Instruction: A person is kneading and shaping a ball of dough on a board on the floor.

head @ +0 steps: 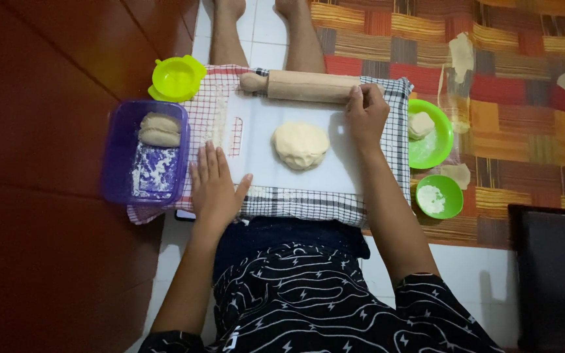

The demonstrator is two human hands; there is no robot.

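While the left hand lay flat and open on the white board, the right hand curled its grip on the rolling pin, just beyond the dough.

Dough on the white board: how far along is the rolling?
Done: dough sits as a thick, lightly flattened mound on the white board. In hand: right hand touches the rolling pin; left hand rests flat on the board's edge. Left: rolling it thin.

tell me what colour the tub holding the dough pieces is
Translucent purple tub, seen in the head view.
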